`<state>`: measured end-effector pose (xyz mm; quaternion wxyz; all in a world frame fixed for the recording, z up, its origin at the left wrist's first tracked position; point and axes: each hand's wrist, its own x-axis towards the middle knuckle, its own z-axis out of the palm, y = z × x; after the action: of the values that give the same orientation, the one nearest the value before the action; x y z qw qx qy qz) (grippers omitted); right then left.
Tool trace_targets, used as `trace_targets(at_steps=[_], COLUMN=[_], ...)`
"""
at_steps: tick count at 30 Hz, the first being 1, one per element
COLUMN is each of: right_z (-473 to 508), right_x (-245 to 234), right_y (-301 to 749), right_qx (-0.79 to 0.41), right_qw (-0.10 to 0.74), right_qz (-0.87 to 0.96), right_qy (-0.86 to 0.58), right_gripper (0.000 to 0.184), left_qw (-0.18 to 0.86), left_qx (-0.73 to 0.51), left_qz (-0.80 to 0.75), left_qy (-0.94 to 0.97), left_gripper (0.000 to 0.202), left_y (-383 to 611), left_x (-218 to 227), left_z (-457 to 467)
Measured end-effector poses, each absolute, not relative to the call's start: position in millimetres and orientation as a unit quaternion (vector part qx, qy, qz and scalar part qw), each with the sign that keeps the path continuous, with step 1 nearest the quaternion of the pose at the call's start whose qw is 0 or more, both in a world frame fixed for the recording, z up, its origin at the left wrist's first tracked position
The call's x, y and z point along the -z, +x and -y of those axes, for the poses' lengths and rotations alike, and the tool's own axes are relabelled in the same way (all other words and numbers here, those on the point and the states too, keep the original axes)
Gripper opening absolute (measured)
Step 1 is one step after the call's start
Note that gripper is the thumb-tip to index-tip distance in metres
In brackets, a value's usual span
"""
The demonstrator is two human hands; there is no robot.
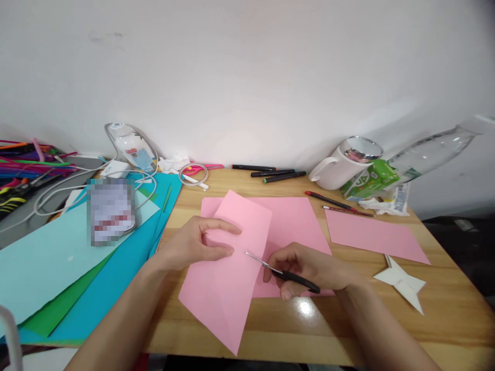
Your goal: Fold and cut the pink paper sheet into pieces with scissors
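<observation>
My left hand (189,242) grips a pink sheet of paper (228,288) by its left side. Thumb and forefinger lie on top; the other fingers are hidden. This sheet is turned at an angle over a second pink sheet (297,221) on the table. In my right hand (305,265) is a pair of scissors (290,278) with black handles. The blades point left across the right edge of the upper sheet, their tip near my left thumb. Whether one blade passes under the paper I cannot tell.
On the right are a pink strip (375,234), a folded white paper star (402,283), pens (332,201), a white mug (338,165) and a plastic bottle (433,149). Markers (266,172) lie behind. A phone (112,211) and coloured sheets (50,247) are on the left.
</observation>
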<state>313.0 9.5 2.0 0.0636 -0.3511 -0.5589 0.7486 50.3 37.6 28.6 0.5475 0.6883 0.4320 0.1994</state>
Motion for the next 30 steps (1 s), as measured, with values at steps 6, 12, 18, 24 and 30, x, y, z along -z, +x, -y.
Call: trace_targets(at_steps=[6,12,18,24,30], right_z=[-9.9,-9.7,-10.5,-10.6,-9.2], right_x=[-1.0,-2.0,-3.3,-2.9,-3.4], right_y=[311.7,311.8,311.7,311.9,312.3], right_qx=[-0.76,-0.759,-0.758,-0.763,-0.765], right_qw=[0.069,0.073,0.073,0.082,0.079], right_qz=[0.547,0.552,0.555,0.552,0.553], right_qy=[-0.344,-0.336,-0.334,-0.324,-0.321], right_gripper=[0.044,0.04,0.039,0.038,0.037], left_qw=[0.565,0.57,0.559,0.551,0.558], left_qx=[-0.192,-0.194,-0.191,-0.189,-0.192], left_qz=[-0.423,-0.426,-0.432,-0.435,-0.426], left_qy=[0.682,0.675,0.681,0.687,0.686], left_gripper=[0.032,0.033,0.034,0.035,0.034], left_y=[53.3,53.5,54.9,54.8,54.0], left_x=[-28.4,-28.2,-30.9,-30.9,-30.3], left_z=[-34.8,-35.6,-35.8,-36.2,-35.1])
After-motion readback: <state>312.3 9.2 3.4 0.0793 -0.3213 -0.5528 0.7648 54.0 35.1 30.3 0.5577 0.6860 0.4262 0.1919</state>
